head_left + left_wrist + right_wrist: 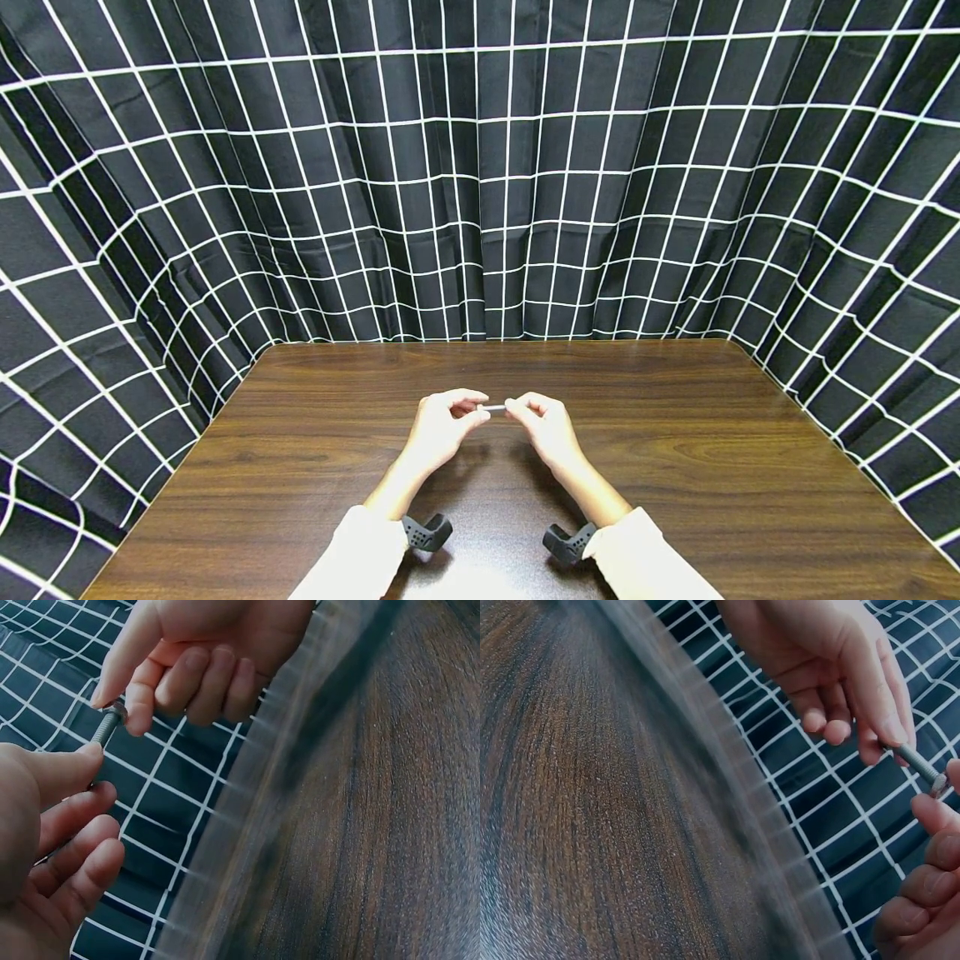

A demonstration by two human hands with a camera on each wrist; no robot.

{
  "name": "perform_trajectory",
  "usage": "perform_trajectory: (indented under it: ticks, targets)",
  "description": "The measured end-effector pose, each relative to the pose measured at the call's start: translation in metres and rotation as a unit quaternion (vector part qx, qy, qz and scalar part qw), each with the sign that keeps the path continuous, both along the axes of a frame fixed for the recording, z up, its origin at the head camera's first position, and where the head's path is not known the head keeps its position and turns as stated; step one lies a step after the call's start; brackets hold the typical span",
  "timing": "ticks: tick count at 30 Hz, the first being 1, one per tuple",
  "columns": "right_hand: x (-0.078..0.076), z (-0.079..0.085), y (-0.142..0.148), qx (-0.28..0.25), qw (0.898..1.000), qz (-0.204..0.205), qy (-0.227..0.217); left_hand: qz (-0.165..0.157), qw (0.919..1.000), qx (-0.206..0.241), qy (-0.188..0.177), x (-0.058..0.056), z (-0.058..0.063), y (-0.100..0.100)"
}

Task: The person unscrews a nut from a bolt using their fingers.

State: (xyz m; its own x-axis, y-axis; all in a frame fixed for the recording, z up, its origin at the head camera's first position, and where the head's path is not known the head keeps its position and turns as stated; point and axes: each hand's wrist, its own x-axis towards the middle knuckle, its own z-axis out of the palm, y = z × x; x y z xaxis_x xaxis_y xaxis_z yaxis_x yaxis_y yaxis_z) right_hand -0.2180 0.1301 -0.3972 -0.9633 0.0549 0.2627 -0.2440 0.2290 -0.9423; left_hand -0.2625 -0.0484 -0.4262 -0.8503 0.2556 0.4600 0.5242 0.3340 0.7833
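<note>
Between my two hands a short grey metal bolt (493, 407) is held above the table, nearly level in the head view. My left hand (437, 432) pinches one end with thumb and forefinger; its other fingers are loosely bent. Thread shows along the bare stretch of shank in the left wrist view. At the other end sits a hexagonal piece (939, 786), and I cannot tell whether it is a nut or the bolt's head. My right hand (551, 433) pinches that piece between thumb and forefinger, the remaining fingers curled. Fingertips hide the end in my left hand.
Below the hands lies a dark brown wood-grain table (300, 450). A black curtain (495, 192) with a white grid hangs behind it and along both sides. Dark bands (427, 533) are worn at the wrists, next to white sleeves (356, 554).
</note>
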Motion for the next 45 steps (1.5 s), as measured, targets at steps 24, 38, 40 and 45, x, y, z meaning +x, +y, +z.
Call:
perform_trajectory:
  ticks: [24,38,40,45]
  targets:
    - [-0.018,-0.031,0.007,-0.078,0.993,0.075,0.042,-0.003,0.9999,-0.005,0.009,-0.001,0.001,-0.001]
    - [-0.019,-0.033,0.009,-0.056,0.992,0.086,0.07,-0.01,1.0,0.001,-0.001,0.0,0.001,-0.002]
    - [-0.019,-0.034,0.009,-0.056,0.992,0.085,0.072,-0.008,1.0,0.002,-0.003,0.0,0.001,-0.002]
    - [-0.02,-0.034,0.009,-0.057,0.992,0.084,0.08,-0.008,0.9999,0.006,-0.004,-0.001,-0.001,-0.002]
